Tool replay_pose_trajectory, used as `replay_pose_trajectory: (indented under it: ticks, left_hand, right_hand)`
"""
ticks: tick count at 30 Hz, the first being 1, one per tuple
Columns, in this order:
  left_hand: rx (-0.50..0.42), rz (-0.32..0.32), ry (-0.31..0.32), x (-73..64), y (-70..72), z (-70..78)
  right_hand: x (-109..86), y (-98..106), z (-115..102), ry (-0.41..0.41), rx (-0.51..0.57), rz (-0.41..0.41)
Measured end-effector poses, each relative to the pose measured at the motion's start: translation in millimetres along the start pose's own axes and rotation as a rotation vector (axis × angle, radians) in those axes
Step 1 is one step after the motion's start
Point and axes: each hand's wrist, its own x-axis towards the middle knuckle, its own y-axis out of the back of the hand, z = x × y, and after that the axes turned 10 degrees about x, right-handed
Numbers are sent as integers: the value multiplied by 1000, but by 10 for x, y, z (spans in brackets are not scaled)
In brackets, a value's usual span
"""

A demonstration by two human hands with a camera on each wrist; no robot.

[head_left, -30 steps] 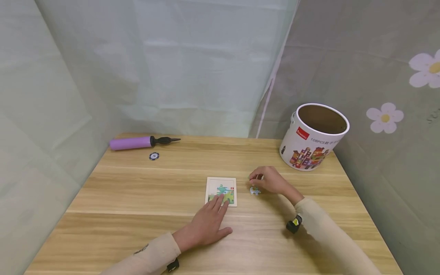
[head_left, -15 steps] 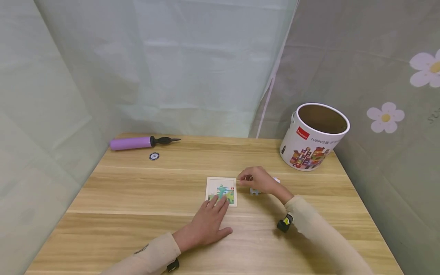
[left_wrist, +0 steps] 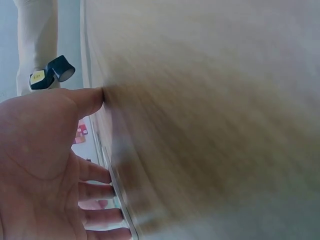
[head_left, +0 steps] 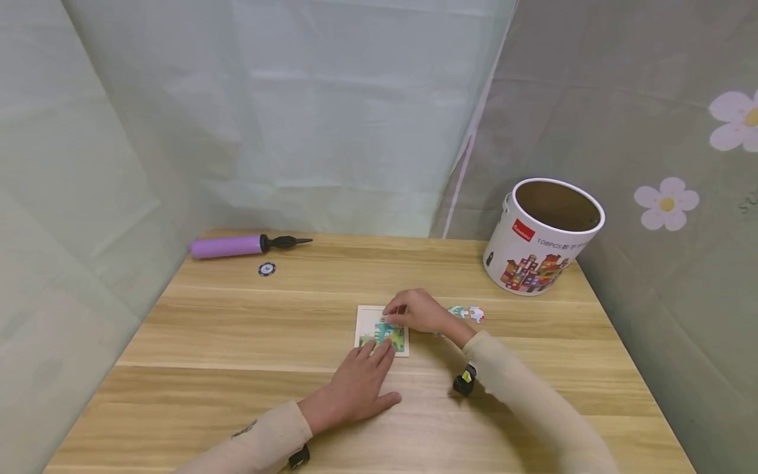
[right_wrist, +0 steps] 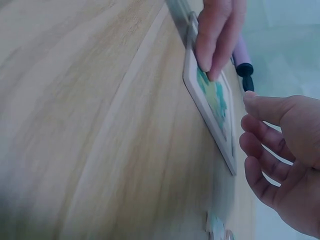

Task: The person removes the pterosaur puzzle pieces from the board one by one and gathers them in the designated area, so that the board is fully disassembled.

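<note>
A small square jigsaw tray [head_left: 363,317] with a pale wooden rim lies mid-table, its lower part filled with green and teal picture pieces. My left hand [head_left: 358,387] rests flat at its near edge, fingers straight, fingertips on the picture. My right hand [head_left: 422,311] is over the tray's upper right, thumb and fingers pinching a small puzzle piece mostly hidden by the fingers. In the right wrist view the same tray [right_wrist: 207,112] lies just beyond the curled right fingers [right_wrist: 260,175]. Loose puzzle pieces [head_left: 476,314] lie right of the tray, one partly hidden under the right wrist.
A white printed bucket [head_left: 527,253] stands at the back right. At the back left lie a purple hand pump [head_left: 227,246] with a black nozzle and a round chip [head_left: 267,268]. Fabric sheets [head_left: 349,118] hang behind the table.
My right hand has moved left from the loose pieces to over the tray, uncovering pieces on the table behind it. The left hand stays in place on the tray.
</note>
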Motion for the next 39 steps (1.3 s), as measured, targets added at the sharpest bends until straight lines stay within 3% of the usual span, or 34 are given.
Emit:
replay_pose_trajectory:
  ticks: [14, 21, 30, 39]
  left_hand:
    - [52, 52, -7, 8, -36, -9]
    - [19, 100, 6, 73, -75, -2]
    - [20, 86, 17, 102, -93, 12]
    - [-21, 31, 40, 129, -57, 12]
  right_hand:
    - [144, -114, -54, -24, -23, -44]
    - [146, -125, -54, -28, -24, -40]
    - [136, -129, -40, -63, -11, -37]
    - [115, -119, -57, -91, -22, -21]
